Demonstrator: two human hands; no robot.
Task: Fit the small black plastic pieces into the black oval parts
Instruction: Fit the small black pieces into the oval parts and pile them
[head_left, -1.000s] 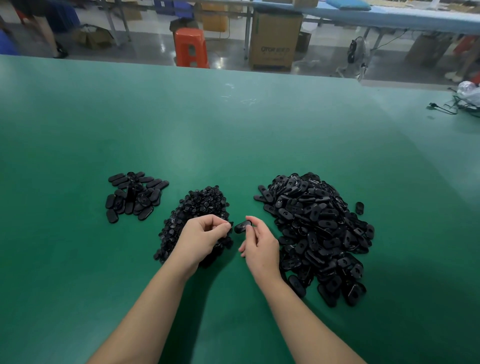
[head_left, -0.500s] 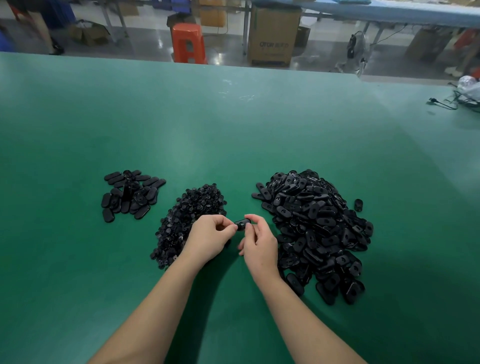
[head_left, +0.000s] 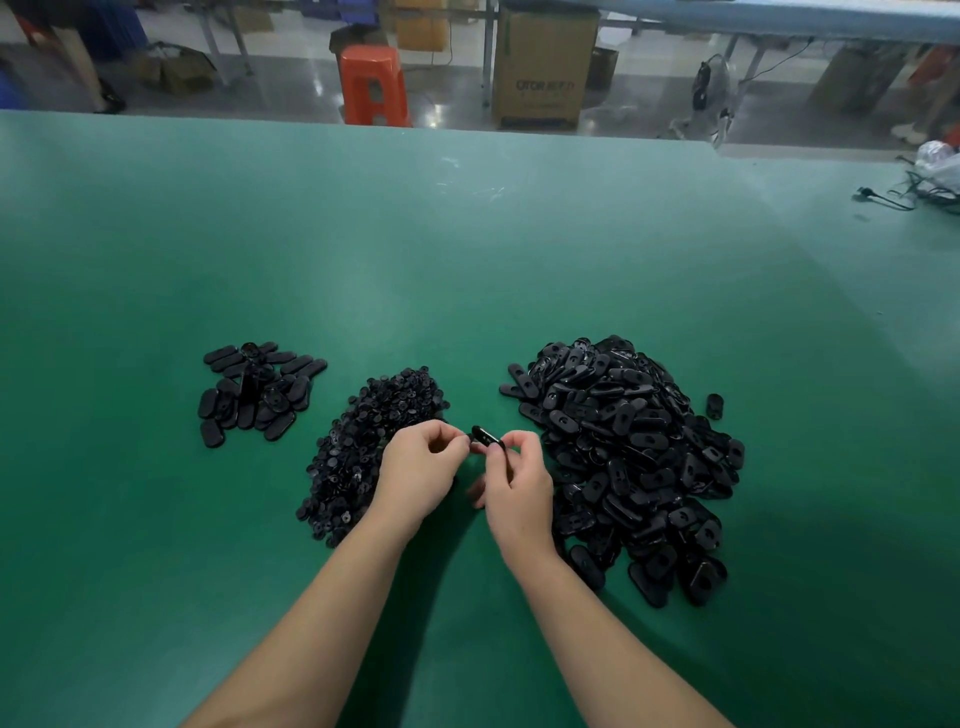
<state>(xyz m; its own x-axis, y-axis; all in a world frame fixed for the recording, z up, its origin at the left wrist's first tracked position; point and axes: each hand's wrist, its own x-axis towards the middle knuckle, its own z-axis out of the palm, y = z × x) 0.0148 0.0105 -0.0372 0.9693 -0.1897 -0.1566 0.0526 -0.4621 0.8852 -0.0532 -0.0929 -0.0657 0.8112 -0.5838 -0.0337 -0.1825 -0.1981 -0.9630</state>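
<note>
My right hand pinches one black oval part between thumb and fingertips, held just above the table. My left hand has its fingers curled, its fingertips meeting the oval's left end; whatever small piece it holds is hidden by the fingers. Under the left hand spreads a heap of small black plastic pieces. A large heap of black oval parts lies to the right of my right hand. A smaller group of ovals lies at the left.
The green table stretches far ahead. One stray oval lies right of the big heap. A cable and white bag sit at the far right edge. Beyond the table stand an orange stool and a cardboard box.
My hands have come together: the left hand moved right until its fingertips met the oval held by the right hand, which stayed nearly in place.
</note>
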